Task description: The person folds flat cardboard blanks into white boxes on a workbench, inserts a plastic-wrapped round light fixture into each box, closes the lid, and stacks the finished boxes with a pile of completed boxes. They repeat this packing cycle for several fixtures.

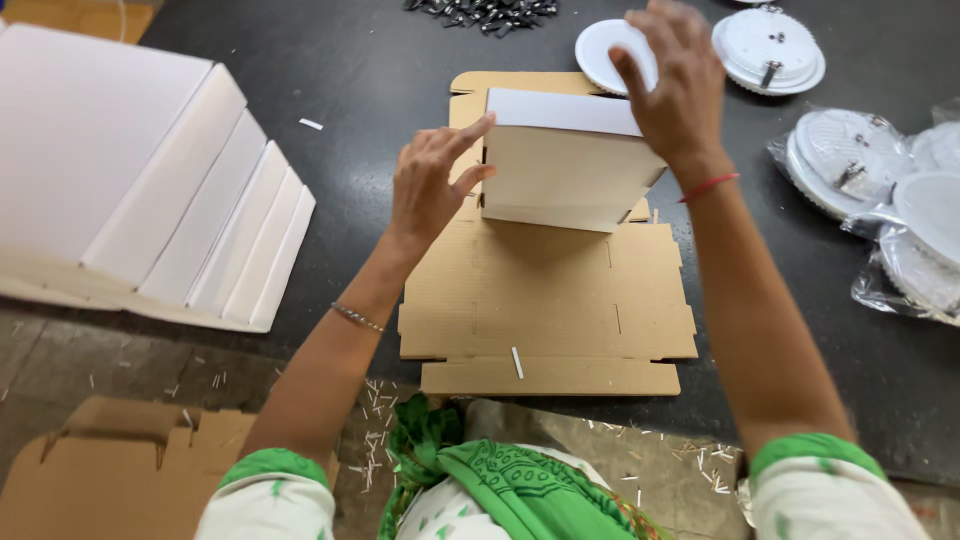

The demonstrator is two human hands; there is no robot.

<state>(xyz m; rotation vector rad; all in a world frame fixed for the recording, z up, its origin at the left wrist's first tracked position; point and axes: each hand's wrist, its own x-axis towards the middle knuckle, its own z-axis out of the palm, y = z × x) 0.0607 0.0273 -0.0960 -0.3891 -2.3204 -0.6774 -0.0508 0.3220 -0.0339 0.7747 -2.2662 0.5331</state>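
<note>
The left hand (432,185) presses spread fingers against the left edge of a raised cardboard flap (565,165), part of a flat die-cut carton blank (545,310) lying on the dark counter (350,70). The right hand (675,85) grips the flap's upper right corner. Round white light fixtures (770,48) lie nearby, with stacked white cartons (130,180) at left.

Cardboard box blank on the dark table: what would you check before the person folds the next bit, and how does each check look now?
1. Left hand steadying the raised panel: ok, fingertips touch its left edge.
2. Right hand on the panel's top right corner: ok.
3. Flat cardboard blank lying fully on the table: ok.
4. Blank free of scraps: not ok, a small white sliver lies near its front edge.
5. Round white lamp clear of the blank: ok.
</note>
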